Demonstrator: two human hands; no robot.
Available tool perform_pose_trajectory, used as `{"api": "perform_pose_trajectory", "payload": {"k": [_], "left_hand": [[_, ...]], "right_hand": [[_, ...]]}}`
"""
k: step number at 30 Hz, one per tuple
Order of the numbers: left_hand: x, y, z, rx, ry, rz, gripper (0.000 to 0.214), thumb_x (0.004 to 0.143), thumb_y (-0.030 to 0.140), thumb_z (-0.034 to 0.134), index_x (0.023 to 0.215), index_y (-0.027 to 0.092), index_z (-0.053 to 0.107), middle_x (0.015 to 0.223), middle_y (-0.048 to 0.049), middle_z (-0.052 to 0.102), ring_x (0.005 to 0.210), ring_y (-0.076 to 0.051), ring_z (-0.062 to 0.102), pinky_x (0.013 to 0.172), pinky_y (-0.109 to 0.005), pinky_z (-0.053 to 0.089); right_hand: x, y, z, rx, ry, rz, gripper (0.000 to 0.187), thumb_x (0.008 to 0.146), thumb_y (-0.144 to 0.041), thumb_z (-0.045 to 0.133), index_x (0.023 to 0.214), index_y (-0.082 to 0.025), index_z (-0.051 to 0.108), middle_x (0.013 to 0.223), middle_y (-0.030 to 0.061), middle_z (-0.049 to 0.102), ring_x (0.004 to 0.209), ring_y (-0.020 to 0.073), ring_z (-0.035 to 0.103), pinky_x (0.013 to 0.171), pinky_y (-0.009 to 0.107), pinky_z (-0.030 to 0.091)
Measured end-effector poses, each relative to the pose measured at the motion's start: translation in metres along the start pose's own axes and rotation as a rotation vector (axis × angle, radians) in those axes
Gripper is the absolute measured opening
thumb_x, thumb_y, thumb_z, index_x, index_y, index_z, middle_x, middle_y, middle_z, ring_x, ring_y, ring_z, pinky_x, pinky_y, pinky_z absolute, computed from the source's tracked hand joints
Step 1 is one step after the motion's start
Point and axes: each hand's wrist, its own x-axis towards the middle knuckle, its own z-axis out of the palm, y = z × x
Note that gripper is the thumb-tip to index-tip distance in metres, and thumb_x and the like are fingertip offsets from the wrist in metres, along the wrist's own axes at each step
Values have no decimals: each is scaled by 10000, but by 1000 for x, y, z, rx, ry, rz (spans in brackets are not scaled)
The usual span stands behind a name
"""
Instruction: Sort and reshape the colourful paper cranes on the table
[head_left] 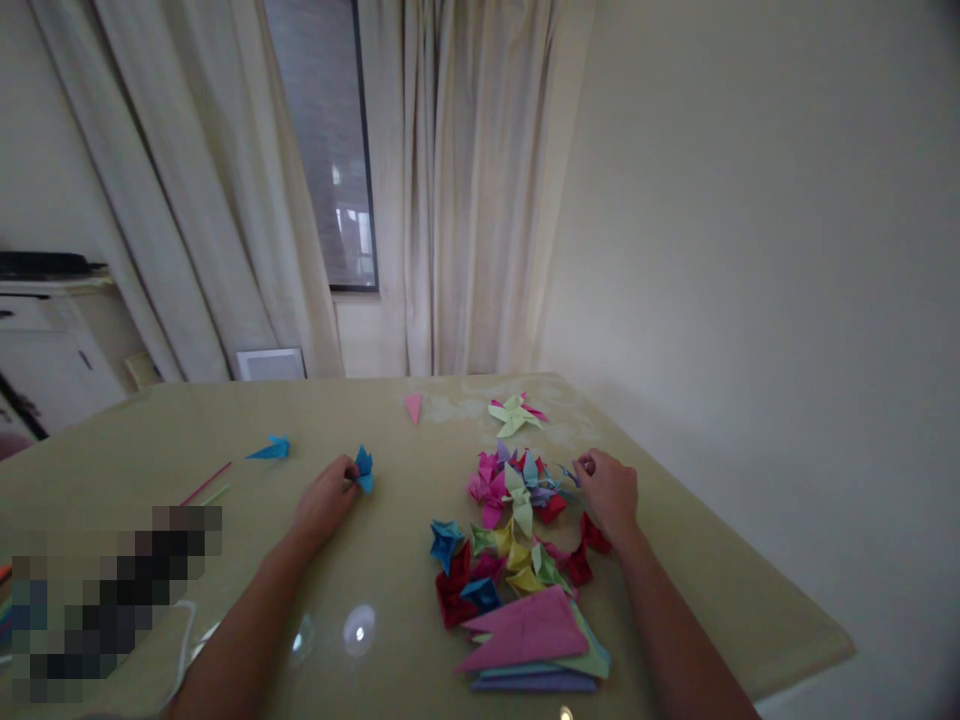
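My left hand (324, 497) rests on the table and pinches a small blue folded paper flower (364, 468) at its fingertips. My right hand (609, 490) is closed at the right edge of a heap of coloured origami flowers (517, 495), its fingers pinched on a thin piece I cannot make out. More folded flowers (487, 570) in red, blue, yellow and green lie between my forearms. A stack of flat paper sheets (532, 645), pink on top, sits near the front edge.
A green and pink flower (514, 413), a pink paper cone (413, 407) and a blue folded piece (271, 449) lie further back. Thin pink and green sticks (205, 487) lie at left. Curtains and a window stand behind the table (712, 590).
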Motion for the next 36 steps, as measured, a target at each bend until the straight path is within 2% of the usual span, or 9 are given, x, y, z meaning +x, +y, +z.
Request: {"api": "perform_pose_trajectory", "payload": {"k": [7,13,18,21,25,28,31,33,36], "left_hand": [[-1,11,-7,-109,37,-76,426,822,275,573,1242,213,548,895,-24,725,862,-228,717,796,-321,526],[1,9,-9,-85,29,75,184,856,359,494,831,239,631,895,-63,727,869,-237,699,819,-339,526],[-2,14,-7,-83,81,43,212,900,397,426,839,251,568,861,-63,733,828,-236,707,782,-352,539],[-6,28,-3,-115,98,-22,269,947,456,375,846,260,530,801,-45,732,777,-235,716,754,-361,546],[-15,70,9,-140,74,136,278,958,475,428,817,262,536,768,-30,714,765,-227,700,750,-354,538],[-21,121,20,-154,77,331,279,995,422,446,806,250,559,754,-36,684,724,-209,656,693,-326,512],[-22,176,29,-98,9,672,282,1039,360,468,812,237,582,770,-41,669,738,-198,627,699,-311,491],[-21,207,34,-56,-47,829,239,1045,350,517,859,227,604,827,-52,689,784,-203,631,736,-319,490],[-15,235,37,-60,-93,901,176,1031,346,574,926,215,627,900,-70,706,854,-221,640,799,-344,504]], "right_hand": [[3,9,4,65,-130,-41,138,895,-341,660,851,-228,726,714,20,734,654,192,662,621,276,358],[4,8,-1,23,-115,-20,152,919,-329,630,878,-229,738,744,35,753,672,196,680,616,273,359],[3,4,-4,209,-176,38,246,905,-434,671,792,-223,729,758,49,751,702,206,684,627,275,390],[4,-3,-11,317,-44,80,445,943,-603,590,746,-220,702,633,33,668,604,202,612,601,300,374],[-4,-28,-25,644,95,-46,509,994,-638,506,825,-204,711,669,22,651,632,194,585,623,297,421],[-19,-55,-34,859,-16,-249,434,992,-600,578,1019,-202,749,807,26,690,681,180,593,648,278,467],[-33,-76,-40,941,-102,-385,367,961,-510,691,1203,-238,735,982,38,724,755,174,617,726,278,502],[-38,-82,-43,986,-129,-412,278,967,-456,701,1146,-250,755,984,35,737,780,179,634,758,285,511],[-39,-80,-43,1065,-118,-375,206,972,-425,694,962,-234,769,865,24,728,767,185,646,737,283,514]]}}
